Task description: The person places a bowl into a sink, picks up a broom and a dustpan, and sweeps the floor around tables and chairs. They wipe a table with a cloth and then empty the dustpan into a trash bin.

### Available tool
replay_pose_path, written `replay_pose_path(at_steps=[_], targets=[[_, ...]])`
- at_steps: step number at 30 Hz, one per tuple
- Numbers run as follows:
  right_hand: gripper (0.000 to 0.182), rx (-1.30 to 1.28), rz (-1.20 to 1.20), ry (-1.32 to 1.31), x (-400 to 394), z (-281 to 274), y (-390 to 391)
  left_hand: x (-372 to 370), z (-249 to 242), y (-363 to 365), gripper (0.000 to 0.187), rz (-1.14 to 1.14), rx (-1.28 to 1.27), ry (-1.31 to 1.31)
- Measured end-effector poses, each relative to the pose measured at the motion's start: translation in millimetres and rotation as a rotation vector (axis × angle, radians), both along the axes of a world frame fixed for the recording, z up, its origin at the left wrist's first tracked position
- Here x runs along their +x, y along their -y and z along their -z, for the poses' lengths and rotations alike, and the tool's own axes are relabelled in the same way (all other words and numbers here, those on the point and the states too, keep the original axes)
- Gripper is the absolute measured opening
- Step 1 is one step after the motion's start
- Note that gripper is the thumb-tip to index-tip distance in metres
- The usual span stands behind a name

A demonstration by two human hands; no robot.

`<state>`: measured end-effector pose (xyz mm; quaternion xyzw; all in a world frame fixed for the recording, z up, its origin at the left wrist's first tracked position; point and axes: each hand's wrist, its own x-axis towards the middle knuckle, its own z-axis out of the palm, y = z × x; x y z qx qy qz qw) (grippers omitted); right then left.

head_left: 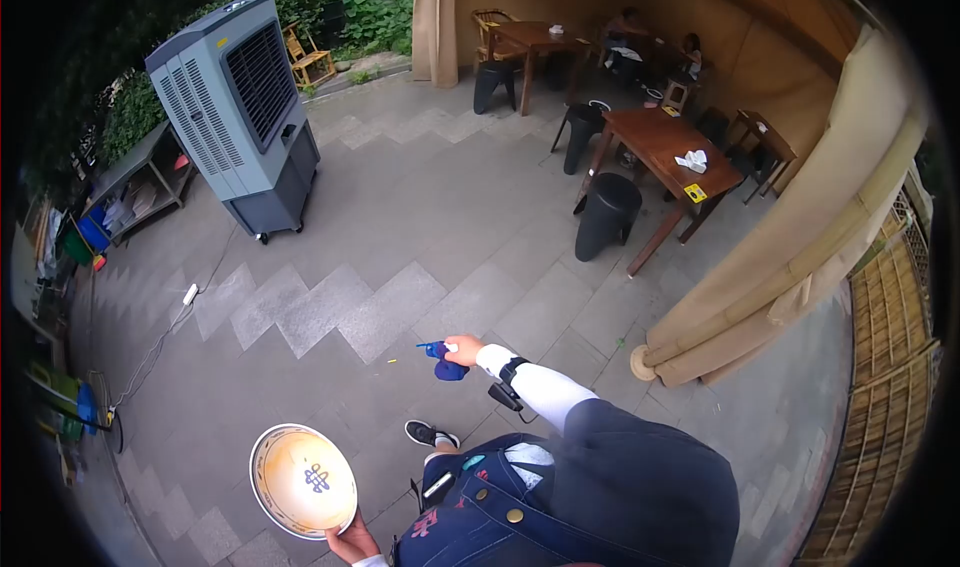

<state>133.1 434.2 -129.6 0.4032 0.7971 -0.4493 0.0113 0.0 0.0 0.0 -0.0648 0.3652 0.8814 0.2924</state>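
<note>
My left hand [354, 542] grips the lower rim of a large bowl [285, 477]. The bowl is tilted so that its inside faces me; orange stains cover the white interior, with a dark blue pattern at the centre and a patterned rim. Out in front, at the end of my stretched right arm, my right hand [466, 350] is closed around a blue spray bottle [450, 371]. Its nozzle points to the left, and the fingers partly hide its neck. The bowl and the bottle are well apart.
A grey air cooler [245, 107] stands at the left on the paved floor, near a white power strip [190, 294] and its cable. Wooden tables [660, 147] and black stools [607, 217] are at the upper right, with people seated behind. A beige curtain [790, 267] hangs at the right.
</note>
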Motion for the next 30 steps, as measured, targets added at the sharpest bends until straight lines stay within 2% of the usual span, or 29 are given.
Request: replay_pose_path(at_steps=[1, 2, 3, 4, 6, 8, 10, 11, 12, 13, 14, 15, 16, 19, 20, 22, 24, 25, 26, 27, 29, 30], targets=[[0.04, -0.083, -0.024, -0.01, -4.0, 2.1, 14.6, -0.9, -7.2, 13.8, 0.063, -0.027, -0.014, 0.047], [0.036, -0.011, 0.033, -0.028, 5.9, 7.7, 27.7, -2.4, -19.7, 21.4, 0.062, -0.055, -0.017, 0.091], [0.037, 0.109, 0.054, 0.007, -96.8, 7.5, -70.6, -108.3, 23.1, -71.2, 0.061, -0.11, 0.078, 0.043], [0.036, 0.106, 0.068, 0.063, -113.3, 21.7, -56.5, -141.3, 10.3, -69.6, 0.059, -0.121, 0.044, 0.022], [0.038, 0.125, 0.087, 0.242, -135.2, 50.6, -46.1, -197.4, -13.0, -80.3, 0.058, -0.151, 0.02, -0.006], [0.046, 0.006, 0.027, 0.397, -133.6, 59.5, -50.6, -247.9, -30.5, -103.3, 0.058, -0.201, 0.048, -0.013], [0.044, -0.052, 0.027, 0.601, -131.4, 64.0, -47.9, -306.9, -27.7, -118.7, 0.059, -0.208, 0.054, -0.004], [0.043, -0.022, -0.002, 0.633, -131.7, 90.4, -50.2, -337.1, -27.4, -120.2, 0.06, -0.242, 0.072, -0.013], [0.044, -0.112, 0.113, 0.662, -142.7, 95.5, -51.9, -370.7, -28.1, -124.8, 0.06, -0.258, 0.068, -0.023], [0.045, -0.139, 0.01, 0.755, -171.2, 82.0, -58.6, -404.9, -34.7, -126.4, 0.061, -0.303, 0.059, -0.04], [0.046, -0.046, -0.194, 0.694, -163.3, 143.0, -72.0, -434.8, -36.3, -128.3, 0.061, -0.343, 0.069, -0.016], [0.042, -0.128, 0.162, 0.734, -210.6, 93.1, -71.9, -463.3, -31.0, -129.7, 0.058, -0.358, 0.073, -0.025], [0.042, -0.082, 0.024, 0.764, -256.9, 100.3, -105.6, -487.4, -20.1, -133.4, 0.057, -0.426, 0.031, -0.002], [0.039, -0.006, -0.089, 0.651, -405.9, 137.6, -206.7, -560.1, 11.1, -158.4, 0.053, -0.527, 0.085, 0.049], [0.038, -0.034, -0.093, 0.574, -453.0, 156.8, -202.2, -580.1, -8.5, -148.6, 0.053, -0.566, 0.07, 0.028], [0.037, -0.072, -0.058, 0.461, -542.0, 185.7, -217.4, -627.0, -12.5, -153.0, 0.052, -0.627, 0.069, 0.027], [0.034, -0.172, -0.077, 0.163, -674.9, 188.3, -251.2, -662.3, 8.5, -164.2, 0.051, -0.694, 0.088, 0.068], [0.034, -0.138, -0.014, 0.001, -749.6, 179.0, -245.6, -684.7, 10.6, -161.8, 0.051, -0.726, 0.087, 0.078], [0.026, -0.211, -0.212, -0.021, -830.2, 132.1, -237.1, -710.9, 9.5, -156.4, 0.05, -0.74, 0.069, 0.074], [0.025, -0.098, -0.283, -0.024, -903.1, 100.6, -230.4, -738.3, 7.4, -152.9, 0.05, -0.751, 0.058, 0.071], [0.031, 0.095, -0.3, -0.104, -1020.3, 84.4, -229.4, -795.1, 16.9, -151.2, 0.049, -0.778, 0.022, 0.072], [0.031, 0.177, -0.395, -0.057, -1073.8, 69.3, -230.0, -823.9, 25.9, -146.9, 0.05, -0.786, 0.003, 0.077]])
